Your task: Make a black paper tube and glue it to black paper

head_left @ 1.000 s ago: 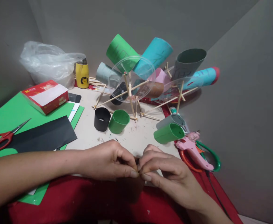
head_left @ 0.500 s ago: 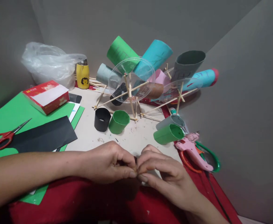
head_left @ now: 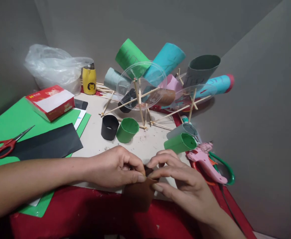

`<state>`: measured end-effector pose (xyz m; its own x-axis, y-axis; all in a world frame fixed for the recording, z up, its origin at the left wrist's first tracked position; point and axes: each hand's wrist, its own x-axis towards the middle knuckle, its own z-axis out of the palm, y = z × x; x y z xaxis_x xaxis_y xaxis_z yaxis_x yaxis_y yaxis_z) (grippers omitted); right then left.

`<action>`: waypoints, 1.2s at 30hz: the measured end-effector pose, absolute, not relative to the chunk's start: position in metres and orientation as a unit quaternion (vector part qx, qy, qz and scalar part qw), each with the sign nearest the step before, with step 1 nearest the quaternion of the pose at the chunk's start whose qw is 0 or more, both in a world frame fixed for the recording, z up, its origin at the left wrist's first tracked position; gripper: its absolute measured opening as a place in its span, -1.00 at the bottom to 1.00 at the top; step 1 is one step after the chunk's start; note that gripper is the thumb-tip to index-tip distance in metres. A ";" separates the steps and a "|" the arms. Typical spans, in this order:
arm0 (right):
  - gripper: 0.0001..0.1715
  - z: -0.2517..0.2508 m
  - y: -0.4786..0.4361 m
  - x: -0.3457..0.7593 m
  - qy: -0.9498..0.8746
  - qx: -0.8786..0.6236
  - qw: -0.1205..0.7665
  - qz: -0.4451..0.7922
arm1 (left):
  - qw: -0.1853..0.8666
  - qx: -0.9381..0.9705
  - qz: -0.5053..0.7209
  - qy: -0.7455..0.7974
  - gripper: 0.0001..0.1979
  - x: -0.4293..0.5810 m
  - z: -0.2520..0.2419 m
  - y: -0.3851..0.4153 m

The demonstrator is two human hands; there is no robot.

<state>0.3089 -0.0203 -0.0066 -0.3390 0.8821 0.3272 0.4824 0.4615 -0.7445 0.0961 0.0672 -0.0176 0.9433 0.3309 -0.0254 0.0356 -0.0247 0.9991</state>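
A brown paper piece [head_left: 138,196] is at the near edge of the white board [head_left: 149,144]. The left hand [head_left: 113,168] pinches its upper rim; the right hand [head_left: 185,181] pinches the same rim just beside. Beyond them stands a green ring [head_left: 127,132].

Grey walls [head_left: 260,99] meet behind a red-covered table [head_left: 85,215]

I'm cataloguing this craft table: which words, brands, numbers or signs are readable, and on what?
"N", apparently, in yellow on the red box; its other lettering is too small.
Handwritten-looking marks on the upper green tube, upper blue tube and large grey tube: illegible.
Yellow bottle: black lion picture, no readable words.
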 end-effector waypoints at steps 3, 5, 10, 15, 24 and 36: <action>-0.90 -0.007 -0.022 0.306 -0.777 -0.444 0.353 0.272 | 0.646 0.744 0.106 0.132 -0.80 0.096 -0.017 0.065; -0.87 -0.008 -0.022 0.308 -0.769 -0.444 0.354 0.295 | 0.645 0.745 0.107 0.129 -0.82 0.096 -0.017 0.065; -0.83 -0.010 -0.018 0.317 -0.738 -0.440 0.370 0.353 | 0.693 0.698 0.129 0.126 -0.83 0.099 -0.018 0.068; -0.88 -0.012 -0.018 0.315 -0.745 -0.459 0.371 0.310 | 0.685 0.704 0.136 0.129 -0.84 0.098 -0.020 0.066; -0.83 -0.013 -0.020 0.310 -0.749 -0.439 0.359 0.344 | 0.640 0.751 0.119 0.112 -0.82 0.097 -0.019 0.067; -0.87 -0.016 -0.019 0.308 -0.739 -0.435 0.342 0.384 | 0.576 0.806 0.117 0.063 -0.79 0.096 -0.012 0.066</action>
